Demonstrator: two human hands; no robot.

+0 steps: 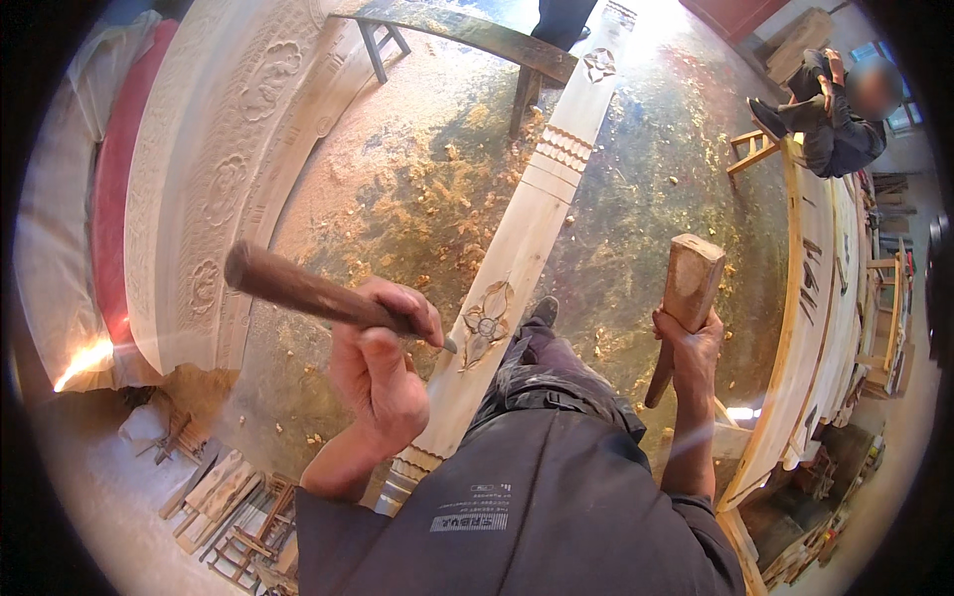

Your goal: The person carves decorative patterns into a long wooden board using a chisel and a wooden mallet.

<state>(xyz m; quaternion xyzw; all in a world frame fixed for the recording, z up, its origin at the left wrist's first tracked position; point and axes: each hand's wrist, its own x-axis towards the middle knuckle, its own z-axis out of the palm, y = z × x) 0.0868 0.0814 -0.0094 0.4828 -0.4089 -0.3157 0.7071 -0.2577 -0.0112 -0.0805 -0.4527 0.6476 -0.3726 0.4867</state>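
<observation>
Head view: left hand gripping a chisel, right hand clasping a mallet, pale board between them.
The chisel's round brown handle slants up-left, tip down-right near a carved flower; the mallet's blocky wooden head points up, its handle down-left. The long, smooth board runs lower left to upper right, crossed by notched bands.

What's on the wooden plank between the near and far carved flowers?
A band of carved crosswise ridges and plain wood, in the head view.
</observation>
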